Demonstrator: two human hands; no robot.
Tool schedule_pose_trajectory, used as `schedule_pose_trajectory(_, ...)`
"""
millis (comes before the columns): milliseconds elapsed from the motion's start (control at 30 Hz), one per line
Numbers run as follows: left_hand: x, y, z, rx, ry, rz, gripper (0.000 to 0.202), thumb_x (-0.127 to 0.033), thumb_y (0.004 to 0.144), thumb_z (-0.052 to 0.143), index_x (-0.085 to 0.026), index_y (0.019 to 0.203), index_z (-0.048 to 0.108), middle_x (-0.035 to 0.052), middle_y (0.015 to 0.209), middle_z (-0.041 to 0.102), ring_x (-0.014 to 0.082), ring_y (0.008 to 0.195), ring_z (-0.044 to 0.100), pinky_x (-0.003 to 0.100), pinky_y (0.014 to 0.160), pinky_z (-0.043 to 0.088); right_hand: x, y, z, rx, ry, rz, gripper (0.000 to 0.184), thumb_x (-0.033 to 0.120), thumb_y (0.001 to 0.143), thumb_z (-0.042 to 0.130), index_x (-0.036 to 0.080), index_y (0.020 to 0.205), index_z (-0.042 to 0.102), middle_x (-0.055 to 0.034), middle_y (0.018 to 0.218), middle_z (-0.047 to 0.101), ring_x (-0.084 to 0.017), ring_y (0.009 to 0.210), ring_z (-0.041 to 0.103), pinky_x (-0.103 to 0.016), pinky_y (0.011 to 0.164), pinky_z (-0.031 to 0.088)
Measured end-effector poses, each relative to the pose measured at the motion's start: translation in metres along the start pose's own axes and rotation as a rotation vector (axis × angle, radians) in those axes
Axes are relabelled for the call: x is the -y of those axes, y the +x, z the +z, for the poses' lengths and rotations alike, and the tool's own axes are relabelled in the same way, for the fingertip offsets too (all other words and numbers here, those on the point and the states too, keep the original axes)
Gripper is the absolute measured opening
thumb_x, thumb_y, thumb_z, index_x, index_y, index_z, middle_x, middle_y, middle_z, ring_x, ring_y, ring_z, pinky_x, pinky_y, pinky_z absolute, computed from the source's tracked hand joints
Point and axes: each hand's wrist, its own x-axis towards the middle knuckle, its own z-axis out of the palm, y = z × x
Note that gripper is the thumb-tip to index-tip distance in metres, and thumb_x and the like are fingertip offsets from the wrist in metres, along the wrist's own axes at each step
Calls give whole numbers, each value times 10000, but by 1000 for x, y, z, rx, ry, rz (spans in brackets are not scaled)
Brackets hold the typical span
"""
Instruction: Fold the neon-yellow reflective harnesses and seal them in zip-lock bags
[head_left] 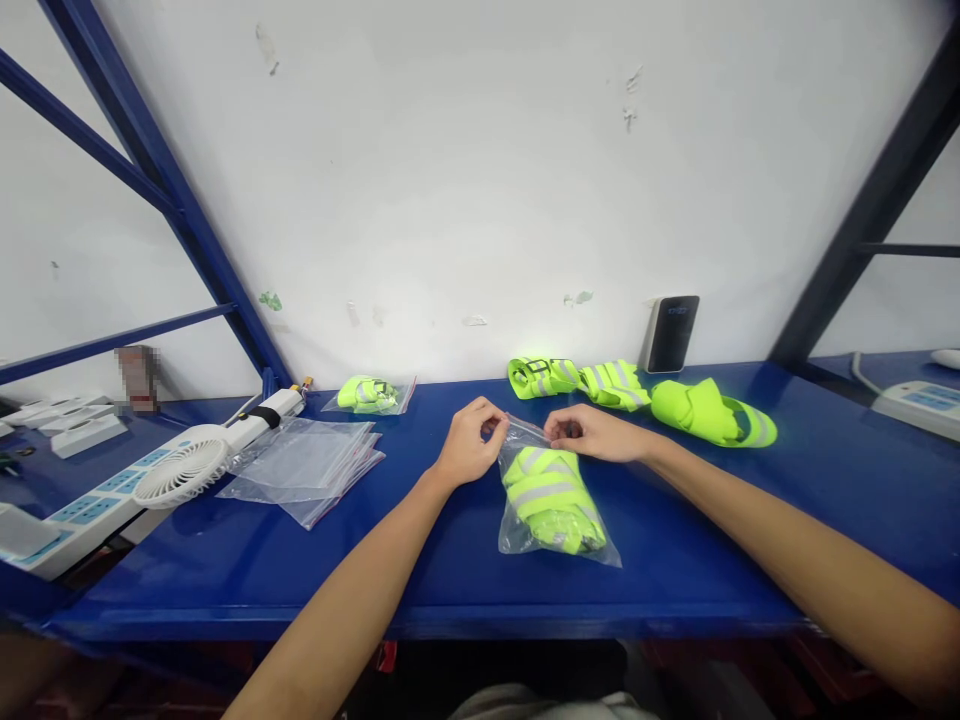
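A clear zip bag (pixel 553 500) holding a folded neon-yellow reflective vest lies on the blue table (pixel 225 560) in front of me. My left hand (pixel 471 440) pinches the left end of the bag's top edge. My right hand (pixel 589 433) pinches the right end of the same edge. Both hands are closed on the bag's mouth.
A stack of empty clear zip bags (pixel 307 462) lies to the left, with a white fan (pixel 184 470) and power strips beside it. One bagged vest (pixel 367 394) sits by the wall. Three loose folded vests (pixel 637 395) and a small dark device (pixel 670 333) are at the back right.
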Motion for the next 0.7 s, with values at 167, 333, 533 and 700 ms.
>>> schedule_pose_trajectory(167, -7, 1, 3, 75, -63, -46, 163, -250, 912, 527, -151, 838, 632, 37, 817, 601, 115, 666, 542, 239, 635, 440, 6, 1, -2, 77, 86, 50, 345, 402, 841, 641, 154, 1080, 670, -53, 895, 670, -167, 769, 567, -270, 670, 431)
schedule_pose_trajectory(333, -14, 0, 5, 108, -94, -31, 172, -249, 919, 507, -150, 815, 603, 31, 802, 578, 116, 673, 537, 235, 623, 425, 8, 2, 10, -32, 100, 62, 348, 476, 846, 632, 141, 926, 678, -10, 739, 602, -134, 657, 495, -260, 603, 373)
schedule_pose_trajectory(533, -14, -4, 8, 111, -108, -83, 177, -276, 913, 518, -149, 832, 611, 10, 729, 596, 105, 615, 512, 228, 601, 403, 5, 5, 25, -156, 103, 13, 348, 487, 865, 607, 144, 880, 667, 8, 676, 558, -127, 628, 469, -260, 591, 363)
schedule_pose_trajectory(700, -13, -4, 8, 139, -102, -94, 193, -296, 919, 514, -155, 892, 644, 6, 732, 604, 107, 620, 508, 230, 606, 396, 8, 4, 31, -228, 64, -4, 342, 481, 859, 615, 148, 885, 691, -21, 721, 617, -146, 662, 513, -275, 622, 402)
